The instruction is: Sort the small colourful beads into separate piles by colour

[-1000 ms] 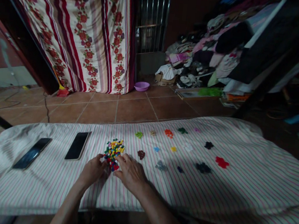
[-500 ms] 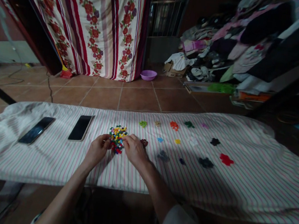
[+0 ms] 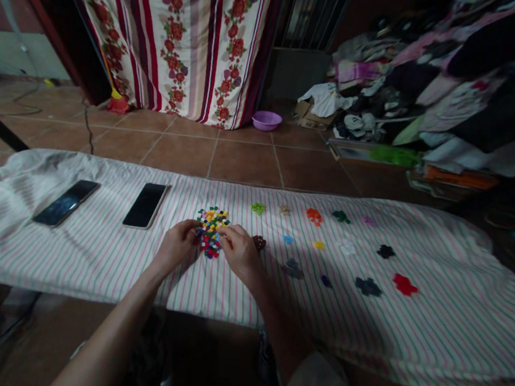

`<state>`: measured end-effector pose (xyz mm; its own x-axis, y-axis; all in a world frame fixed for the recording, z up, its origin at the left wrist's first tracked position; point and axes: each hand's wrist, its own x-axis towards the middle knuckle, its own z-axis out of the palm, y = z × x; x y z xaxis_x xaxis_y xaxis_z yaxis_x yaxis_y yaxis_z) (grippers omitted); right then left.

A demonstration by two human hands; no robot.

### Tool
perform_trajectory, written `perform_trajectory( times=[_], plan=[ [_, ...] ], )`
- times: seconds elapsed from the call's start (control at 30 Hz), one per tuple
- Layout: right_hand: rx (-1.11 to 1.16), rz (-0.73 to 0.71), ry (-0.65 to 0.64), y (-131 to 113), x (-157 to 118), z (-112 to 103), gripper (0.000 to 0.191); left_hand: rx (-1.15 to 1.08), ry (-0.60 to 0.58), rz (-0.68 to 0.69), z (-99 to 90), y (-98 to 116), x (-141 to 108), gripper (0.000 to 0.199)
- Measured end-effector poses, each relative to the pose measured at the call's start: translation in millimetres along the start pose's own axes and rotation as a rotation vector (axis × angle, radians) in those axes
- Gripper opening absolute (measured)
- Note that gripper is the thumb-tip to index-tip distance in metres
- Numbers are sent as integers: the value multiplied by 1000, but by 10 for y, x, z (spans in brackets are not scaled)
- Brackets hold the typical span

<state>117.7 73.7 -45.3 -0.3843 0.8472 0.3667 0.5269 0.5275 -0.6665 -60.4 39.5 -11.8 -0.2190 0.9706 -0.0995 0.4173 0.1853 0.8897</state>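
A mixed pile of small coloured pieces (image 3: 212, 228) lies on the striped cloth between my hands. My left hand (image 3: 181, 241) touches the pile's left edge, its fingertips pinched together. At the right edge, my right hand (image 3: 240, 250) has thumb and forefinger closed at the pieces. Whatever either hand grips is too small to make out. Brown pieces (image 3: 258, 243) sit just beside my right hand, partly covered by it. Farther right are single-colour heaps, among them orange pieces (image 3: 314, 216), grey pieces (image 3: 293, 268), dark grey pieces (image 3: 368, 287) and red pieces (image 3: 405, 285).
Two phones, a dark one (image 3: 66, 203) and a pale-edged one (image 3: 145, 206), lie left of the pile on the striped cloth (image 3: 91, 267). Beyond the cloth's far edge stand a purple basin (image 3: 266, 120) on the tiled floor and a heap of clothes (image 3: 391, 78).
The camera view has shifted, so the cloth's things appear slightly higher and farther right. Both hands stay at the pile, with small finger movements.
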Motion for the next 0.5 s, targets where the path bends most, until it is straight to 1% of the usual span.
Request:
perform_trajectory(
  times=[0.1, 0.2, 0.33, 0.5],
  plan=[
    [-25, -23, -33, -77, 15, 3, 20, 63, 13, 3, -68, -21, 2, 29],
    [-107, -35, -91, -171, 24, 17, 19, 195, -3, 1, -112, -37, -19, 28],
    [-190, -42, -154, -241, 53, 48, 20, 337, -68, 23, -109, -30, -47, 31],
    [-200, -57, -183, -243, 79, 78, 19, 436, -80, 94, -86, -17, -43, 31]
  ],
)
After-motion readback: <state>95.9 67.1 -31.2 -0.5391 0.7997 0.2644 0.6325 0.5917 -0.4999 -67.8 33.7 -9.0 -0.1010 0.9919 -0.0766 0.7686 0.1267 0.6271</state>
